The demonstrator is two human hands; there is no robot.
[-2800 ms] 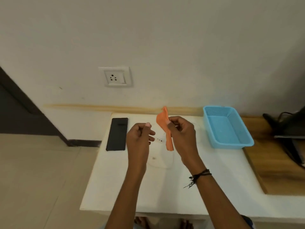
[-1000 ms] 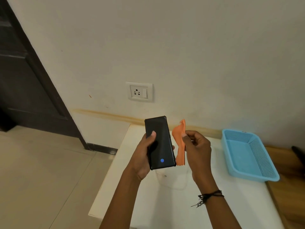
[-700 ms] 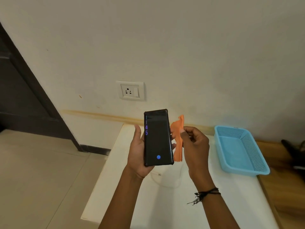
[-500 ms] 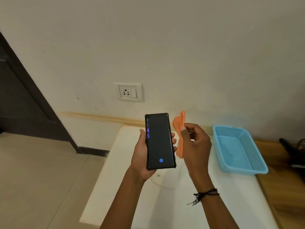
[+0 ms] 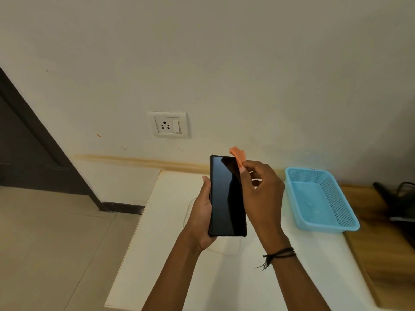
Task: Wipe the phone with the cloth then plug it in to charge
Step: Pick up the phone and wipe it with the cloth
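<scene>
Cupped in the left hand (image 5: 201, 213), the phone (image 5: 224, 198) is held upright above the table, its dark screen facing the wearer. The thumb lies along its left edge, and the fingers pass behind it, out of sight. The right hand (image 5: 262, 194) pinches a small orange cloth (image 5: 238, 156) between thumb and fingertips at the phone's 1 o'clock corner, with the cloth's tip poking above the top edge. Whether the cloth actually touches the glass cannot be told.

Outward from the phone: a white table (image 5: 224, 286) lies beneath at 6 o'clock, crossed by a faint pale loop (image 5: 185, 214) that may be a charging cable. A blue mesh basket (image 5: 336, 198) sits on the table at 3 o'clock. A white wall socket (image 5: 168, 125) is at 11 o'clock with nothing plugged in, and a dark door frame (image 5: 33, 142) stands at 9 o'clock.

The wiping step appears to be just starting — the cloth is poised at the top corner. The next move likely calls for the left hand to brace the phone firmly while the right draws the cloth down the screen with light, even pressure. Charging comes afterwards and needs a cable and plug.
</scene>
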